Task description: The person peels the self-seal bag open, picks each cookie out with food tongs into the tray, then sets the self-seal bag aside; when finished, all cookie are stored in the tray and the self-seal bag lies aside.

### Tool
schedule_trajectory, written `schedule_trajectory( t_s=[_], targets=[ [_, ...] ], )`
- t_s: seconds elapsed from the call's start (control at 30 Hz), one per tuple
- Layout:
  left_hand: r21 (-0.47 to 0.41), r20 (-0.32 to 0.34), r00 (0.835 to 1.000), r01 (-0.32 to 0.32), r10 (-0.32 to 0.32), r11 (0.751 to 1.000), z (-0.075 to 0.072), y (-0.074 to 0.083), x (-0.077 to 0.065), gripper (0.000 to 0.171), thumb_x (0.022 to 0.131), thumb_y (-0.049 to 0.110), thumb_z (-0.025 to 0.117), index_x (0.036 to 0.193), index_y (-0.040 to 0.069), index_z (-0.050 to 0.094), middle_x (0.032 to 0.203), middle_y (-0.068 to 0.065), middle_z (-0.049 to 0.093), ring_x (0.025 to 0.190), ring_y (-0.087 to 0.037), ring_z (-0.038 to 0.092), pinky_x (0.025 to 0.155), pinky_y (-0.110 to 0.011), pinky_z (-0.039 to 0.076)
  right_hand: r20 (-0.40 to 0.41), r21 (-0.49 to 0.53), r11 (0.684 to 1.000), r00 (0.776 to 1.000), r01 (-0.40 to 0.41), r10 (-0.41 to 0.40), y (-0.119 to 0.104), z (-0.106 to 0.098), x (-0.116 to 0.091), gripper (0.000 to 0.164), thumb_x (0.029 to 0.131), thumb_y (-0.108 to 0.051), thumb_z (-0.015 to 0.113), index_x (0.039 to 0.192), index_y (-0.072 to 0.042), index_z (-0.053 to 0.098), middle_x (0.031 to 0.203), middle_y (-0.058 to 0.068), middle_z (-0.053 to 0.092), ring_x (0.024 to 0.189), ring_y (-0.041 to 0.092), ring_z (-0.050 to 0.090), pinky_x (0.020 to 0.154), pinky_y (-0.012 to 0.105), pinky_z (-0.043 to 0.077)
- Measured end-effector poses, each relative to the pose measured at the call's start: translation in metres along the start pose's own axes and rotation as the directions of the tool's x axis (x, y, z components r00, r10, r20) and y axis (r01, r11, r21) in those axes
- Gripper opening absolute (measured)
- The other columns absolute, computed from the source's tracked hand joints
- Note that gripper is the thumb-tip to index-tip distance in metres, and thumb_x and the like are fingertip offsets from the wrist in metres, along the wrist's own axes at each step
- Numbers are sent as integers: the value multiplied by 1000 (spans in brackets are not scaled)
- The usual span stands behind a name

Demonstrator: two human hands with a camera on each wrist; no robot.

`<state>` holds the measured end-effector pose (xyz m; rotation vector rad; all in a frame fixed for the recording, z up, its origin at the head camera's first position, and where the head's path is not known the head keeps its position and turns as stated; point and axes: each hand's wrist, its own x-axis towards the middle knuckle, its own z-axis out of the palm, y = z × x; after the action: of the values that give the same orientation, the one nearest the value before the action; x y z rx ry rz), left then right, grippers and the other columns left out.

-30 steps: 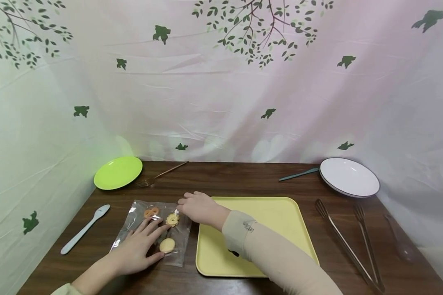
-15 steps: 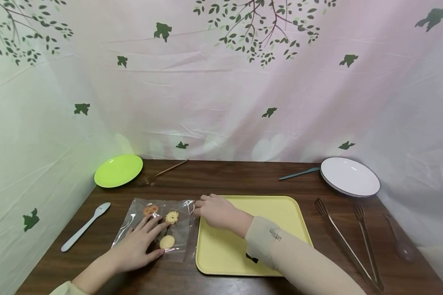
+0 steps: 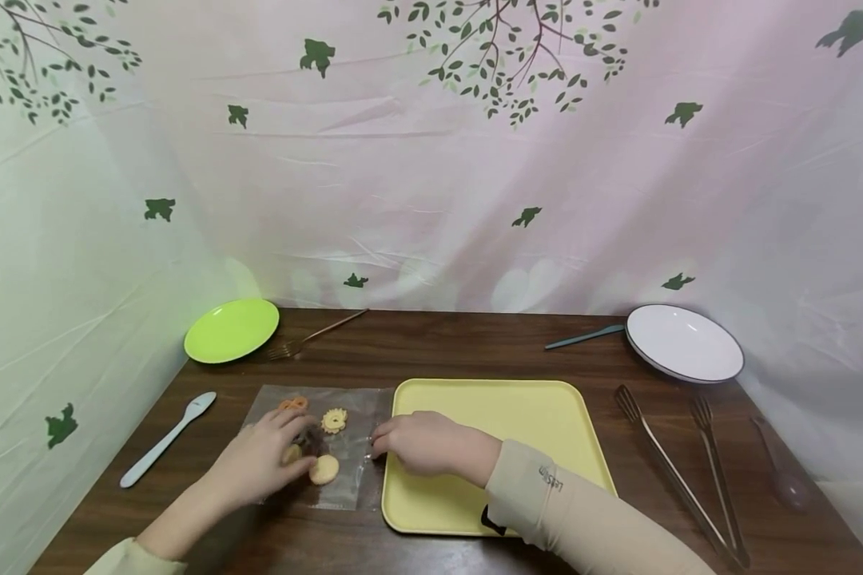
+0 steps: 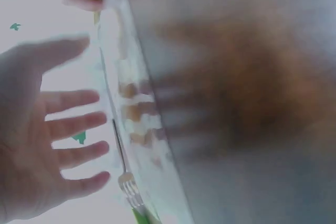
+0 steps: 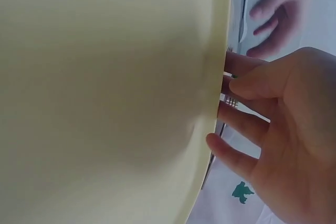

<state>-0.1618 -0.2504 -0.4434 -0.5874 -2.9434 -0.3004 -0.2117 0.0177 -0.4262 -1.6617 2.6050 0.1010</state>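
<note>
A clear plastic bag (image 3: 359, 403) lies flat on the table. In it I see a pretzel-shaped biscuit (image 3: 294, 402), a ring-shaped biscuit with a scalloped edge (image 3: 334, 421) and a round biscuit (image 3: 324, 469); another round one (image 3: 292, 454) shows partly past my left hand. My left hand (image 3: 262, 455) hovers close over the bag's left side, its fingers spread and holding nothing in the left wrist view. My right hand (image 3: 427, 443) reaches across the yellow tray (image 3: 503, 411), fingertips at the bag's right edge beside the tray rim. Its fingers look fairly straight in the right wrist view.
A green plate (image 3: 232, 331) and a copper fork (image 3: 285, 349) lie at the back left, a pale spoon (image 3: 168, 441) at the left. On the right are a white plate (image 3: 683, 342), a teal knife (image 3: 585, 336), metal tongs (image 3: 679, 475) and a clear spoon (image 3: 784, 479).
My right hand has drawn the bag's right edge out to the right, then come nearer along that edge. My left hand, earlier pressing the bag, has lifted off and shifted slightly left.
</note>
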Motion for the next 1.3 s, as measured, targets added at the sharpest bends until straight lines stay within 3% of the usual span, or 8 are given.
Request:
schedule_trajectory(
  t_s=[0.1,0.23,0.37,0.6,0.73,0.9,1.13,1.3],
  targets=[
    [-69,-43,999,26,-29,997,0,-5,11,44,76,31,79,113,11,67,125,-15,59,114,-37,55,85,-55,47,6,8,1000,1000,-7,7,0,-1,0,41,86,-2,56,115,-30,67,126,-14,59,120,2,52,88,21,48],
    [-147,9,995,96,-96,984,4,-12,22,38,71,24,83,106,12,71,123,-19,60,113,-39,56,88,-52,47,17,22,999,1000,-25,25,-1,-1,1,42,86,-2,56,116,-29,66,127,-13,59,120,2,52,90,20,47],
    [-190,7,990,140,-141,972,9,-16,26,34,65,23,86,97,14,75,123,-20,61,113,-39,57,89,-51,47,26,39,998,999,-49,48,-1,-1,2,43,85,-2,57,117,-30,66,127,-14,58,120,2,52,88,22,49],
    [-243,-29,985,159,-172,957,12,-14,27,18,66,18,86,78,24,73,116,-12,67,116,-34,57,89,-50,47,29,52,996,997,-71,69,-2,-2,0,44,85,-3,58,117,-31,66,127,-15,58,121,2,51,86,23,50],
    [-243,-63,984,145,-165,959,13,-13,27,20,67,15,85,69,28,70,111,-8,69,117,-31,58,90,-49,47,33,58,995,997,-78,76,-3,-4,-1,43,86,-4,58,117,-31,66,128,-14,58,121,2,51,87,24,50],
    [-253,-54,982,160,-179,954,15,-14,27,19,68,15,84,69,27,70,117,-12,67,118,-32,57,91,-50,47,35,72,994,996,-88,85,-3,-3,0,41,87,-4,57,117,-31,66,128,-14,58,121,2,51,84,24,51],
    [-338,-19,973,210,-230,917,19,-17,25,24,65,22,86,86,21,75,121,-16,63,122,-36,53,98,-53,40,36,89,992,996,-84,81,-4,0,0,38,88,-6,58,117,-30,66,130,-13,57,122,2,50,87,24,49],
    [-316,-56,973,194,-222,929,21,-17,25,18,65,19,86,78,23,75,108,-6,70,121,-33,54,97,-51,42,32,92,992,996,-87,85,-4,-1,0,37,88,-7,58,117,-30,66,131,-12,57,122,3,51,88,25,50]
  ],
)
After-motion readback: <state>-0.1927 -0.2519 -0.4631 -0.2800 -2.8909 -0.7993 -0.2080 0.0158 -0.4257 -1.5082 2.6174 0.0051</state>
